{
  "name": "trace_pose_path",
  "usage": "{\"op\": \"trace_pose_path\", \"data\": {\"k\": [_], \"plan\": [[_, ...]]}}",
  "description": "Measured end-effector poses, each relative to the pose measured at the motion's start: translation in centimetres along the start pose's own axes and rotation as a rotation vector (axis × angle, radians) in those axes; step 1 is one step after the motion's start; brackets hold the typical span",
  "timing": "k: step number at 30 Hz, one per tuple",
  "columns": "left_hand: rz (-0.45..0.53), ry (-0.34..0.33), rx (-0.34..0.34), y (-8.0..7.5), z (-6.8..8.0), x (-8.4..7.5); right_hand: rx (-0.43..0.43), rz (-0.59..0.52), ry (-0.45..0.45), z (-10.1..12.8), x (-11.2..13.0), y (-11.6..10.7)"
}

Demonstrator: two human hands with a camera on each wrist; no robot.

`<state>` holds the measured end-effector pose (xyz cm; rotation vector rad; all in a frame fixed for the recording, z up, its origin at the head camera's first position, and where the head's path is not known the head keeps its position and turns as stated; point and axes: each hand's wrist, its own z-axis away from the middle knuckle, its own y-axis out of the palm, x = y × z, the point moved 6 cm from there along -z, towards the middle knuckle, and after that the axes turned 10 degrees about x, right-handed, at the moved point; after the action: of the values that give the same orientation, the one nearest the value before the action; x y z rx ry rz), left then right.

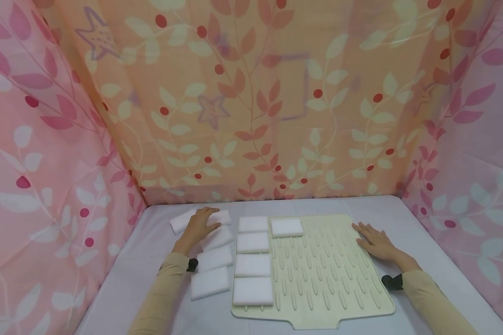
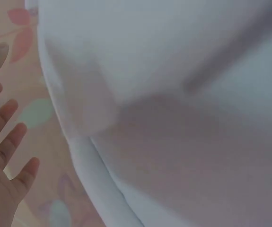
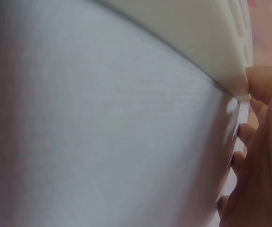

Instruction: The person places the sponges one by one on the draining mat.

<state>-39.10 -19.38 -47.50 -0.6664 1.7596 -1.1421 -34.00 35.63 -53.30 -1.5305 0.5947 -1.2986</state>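
A cream ridged mat (image 1: 322, 284) lies in the middle of the table. Four white foam blocks (image 1: 253, 265) sit in a column along its left side, and one more block (image 1: 287, 227) lies at its back. Several other white blocks (image 1: 210, 282) lie on the cloth left of the mat. My left hand (image 1: 201, 225) rests flat on the back blocks there, its fingers (image 2: 5, 137) spread beside a white block (image 2: 150, 71). My right hand (image 1: 373, 241) lies flat on the mat's right edge, its fingers (image 3: 249, 161) against the mat rim (image 3: 202, 47).
A pale lavender cloth (image 1: 411, 223) covers the table. Pink and orange leaf-print curtains (image 1: 251, 102) close in the back and both sides. Bare cloth shows to the right of the mat and along the back.
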Motion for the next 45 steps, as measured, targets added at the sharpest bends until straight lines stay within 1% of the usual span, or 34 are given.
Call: {"op": "trace_pose_path", "data": {"k": [5,11,14,19,21,25,28,33,38,42,45], "plan": [[-0.035,-0.049,-0.025,-0.3,0.9,1.8,-0.006,0.002,-0.002,0.1,0.2,0.0],[-0.077,-0.071,-0.081,-0.7,2.0,3.8,-0.012,0.014,-0.002,0.1,-0.1,0.3],[-0.108,-0.092,-0.111,-0.8,2.4,5.0,-0.015,0.011,-0.003,0.1,-0.1,0.4],[-0.065,-0.146,-0.149,-0.8,3.2,7.0,-0.009,0.003,-0.002,0.2,0.0,0.5],[-0.039,-0.163,-0.142,-0.7,3.5,7.7,-0.008,0.003,0.000,0.2,0.0,0.5],[-0.014,-0.195,-0.101,-0.5,3.7,8.8,-0.009,0.004,0.002,0.2,-0.1,0.5],[0.008,-0.233,-0.072,-0.6,3.9,9.1,-0.014,-0.004,-0.003,0.2,-0.1,0.5],[0.012,-0.282,-0.068,-0.8,4.0,9.4,-0.036,-0.016,-0.023,0.2,0.0,0.5],[0.019,-0.330,-0.050,-0.5,4.1,10.8,-0.019,-0.002,-0.008,0.0,-0.1,0.5],[0.020,-0.372,-0.009,-0.4,4.4,11.8,-0.047,0.006,-0.028,0.0,-0.2,0.4],[0.034,-0.397,0.012,-0.6,4.8,12.1,-0.057,0.008,-0.040,0.1,0.0,0.1]]}}
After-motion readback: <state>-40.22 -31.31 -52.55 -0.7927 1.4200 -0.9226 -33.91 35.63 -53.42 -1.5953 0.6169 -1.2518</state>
